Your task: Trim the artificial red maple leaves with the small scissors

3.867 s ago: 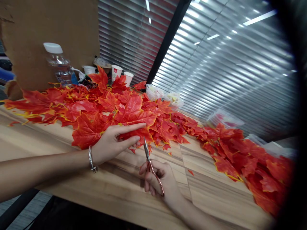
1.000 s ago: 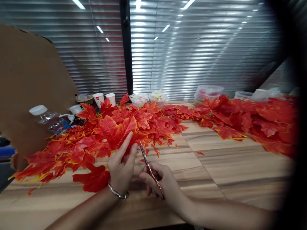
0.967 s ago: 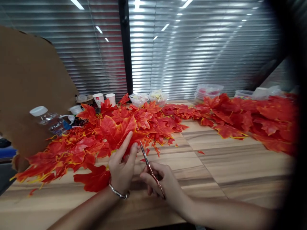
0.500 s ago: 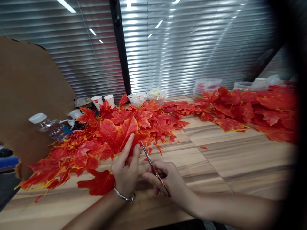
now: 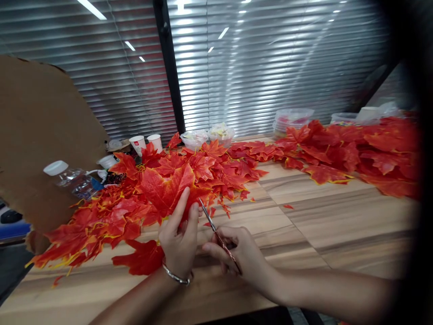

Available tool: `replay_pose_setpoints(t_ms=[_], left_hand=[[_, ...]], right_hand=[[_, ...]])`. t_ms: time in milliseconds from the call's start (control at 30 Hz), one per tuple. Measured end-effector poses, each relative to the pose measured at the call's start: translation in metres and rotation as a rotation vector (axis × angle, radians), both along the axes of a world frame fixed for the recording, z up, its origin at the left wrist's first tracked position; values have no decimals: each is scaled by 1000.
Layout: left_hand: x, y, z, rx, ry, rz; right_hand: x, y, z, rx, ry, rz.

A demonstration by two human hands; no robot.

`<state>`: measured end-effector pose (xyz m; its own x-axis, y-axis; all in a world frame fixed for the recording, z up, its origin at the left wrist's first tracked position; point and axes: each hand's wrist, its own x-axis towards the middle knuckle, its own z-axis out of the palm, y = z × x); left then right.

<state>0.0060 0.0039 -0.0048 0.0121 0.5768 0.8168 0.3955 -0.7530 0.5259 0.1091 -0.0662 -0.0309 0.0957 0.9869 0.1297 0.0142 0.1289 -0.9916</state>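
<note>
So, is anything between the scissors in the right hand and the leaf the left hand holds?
Nothing visible: the scissors in the right hand have their tips right at the leaf, with the left hand close beside them.

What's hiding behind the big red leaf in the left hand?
Past the edges of the big red leaf in the left hand, you can see more red leaves. The big one covers the rest, so I can't tell what's there.

On the left, there it was, the bottle (image 5: 76, 181) before the cardboard (image 5: 43, 122)! Two cups (image 5: 155, 143), then two bowls (image 5: 221, 134) to their right, sat behind the leaf pile (image 5: 203, 168); another pile (image 5: 348, 153) covered the table (image 5: 304, 230) at right, tubs (image 5: 292, 123) behind it, blinds (image 5: 270, 67) farthest.
</note>
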Motion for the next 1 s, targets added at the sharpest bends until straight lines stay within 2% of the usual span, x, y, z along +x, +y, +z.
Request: replay_pose_setpoints(t_ms=[267,533,667,867,1000], left_hand=[[0,-1,0,-21,1,-1],[0,-1,0,-32,-2,2],[0,-1,0,-72,-33,-54],[1,1,1,-91,-55,-18],[1,0,1,-115,-67,-57]], right_hand=[[-1,-1,0,51,-47,23],[-1,-2,5,1,24,32],[0,-1,4,0,8,26],[2,-1,0,46,-50,45],[2,-1,0,29,-38,45]])
